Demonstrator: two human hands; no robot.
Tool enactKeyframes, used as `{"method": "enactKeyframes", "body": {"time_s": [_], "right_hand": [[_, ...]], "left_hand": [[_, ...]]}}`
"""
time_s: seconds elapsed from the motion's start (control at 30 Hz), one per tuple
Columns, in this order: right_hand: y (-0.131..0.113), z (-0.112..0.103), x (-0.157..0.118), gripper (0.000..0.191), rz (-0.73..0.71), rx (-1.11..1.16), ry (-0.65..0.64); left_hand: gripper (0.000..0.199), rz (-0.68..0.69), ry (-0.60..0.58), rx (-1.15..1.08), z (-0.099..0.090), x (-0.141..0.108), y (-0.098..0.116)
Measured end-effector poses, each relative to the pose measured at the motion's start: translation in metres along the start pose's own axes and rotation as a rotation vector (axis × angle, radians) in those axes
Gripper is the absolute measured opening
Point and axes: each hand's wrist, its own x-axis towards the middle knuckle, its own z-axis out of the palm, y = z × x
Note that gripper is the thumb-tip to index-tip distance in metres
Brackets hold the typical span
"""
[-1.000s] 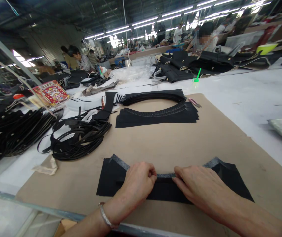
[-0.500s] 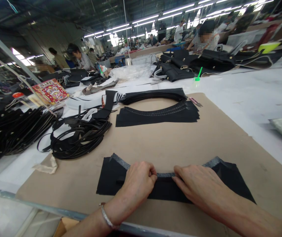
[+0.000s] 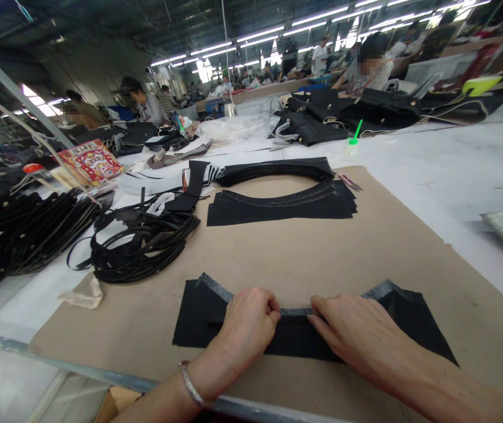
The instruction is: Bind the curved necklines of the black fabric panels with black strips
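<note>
Clearly, your left hand (image 3: 251,320) and right hand (image 3: 352,326) each had a narrow grip on the black panel (image 3: 298,343), thumb and fingertips pinching at the gray strip (image 3: 296,312) along its curved far edge, with a short stretch of that strip showing between them. The panel lay on the brown sheet (image 3: 278,252), near the front edge of the table (image 3: 445,176), its two ends spreading past your hands. Well beyond it sat fanned black pieces (image 3: 242,212), with pink-handled snips (image 3: 349,181) just beside their right end. Coiled black strips (image 3: 146,270) rested farther left.
</note>
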Motion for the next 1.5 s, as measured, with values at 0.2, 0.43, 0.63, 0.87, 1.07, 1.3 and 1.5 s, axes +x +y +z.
{"method": "enactKeyframes", "body": {"time_s": [0.2,0.43,0.63,0.87,1.07,1.3,1.5], "right_hand": [[0.0006,0.0007,0.0000,0.024,0.001,0.008,0.002],[0.0002,0.0010,0.0010,0.023,0.009,-0.009,-0.001],[0.0000,0.0013,0.0012,0.024,-0.004,-0.006,0.011],[0.0001,-0.0016,0.0010,0.025,0.004,0.000,0.002],[-0.0015,-0.0007,-0.0012,0.027,-0.019,-0.022,0.036],[-0.0057,0.0004,0.0002,0.024,-0.021,-0.021,0.014],[-0.0070,0.0026,0.0009,0.023,-0.017,-0.025,0.028]], "left_hand": [[0.016,-0.002,-0.003,0.011,-0.0002,-0.0012,0.0009],[0.017,-0.007,-0.003,0.007,-0.0004,-0.0006,0.0009],[0.015,-0.012,0.000,0.005,-0.0003,-0.0012,0.0010],[0.016,-0.002,-0.014,-0.013,-0.0005,-0.0004,-0.0008],[0.019,0.031,-0.041,-0.050,-0.0027,0.0008,-0.0053],[0.023,0.030,-0.045,-0.068,-0.0050,0.0013,-0.0061],[0.022,0.011,-0.033,-0.048,-0.0040,0.0008,-0.0044]]}}
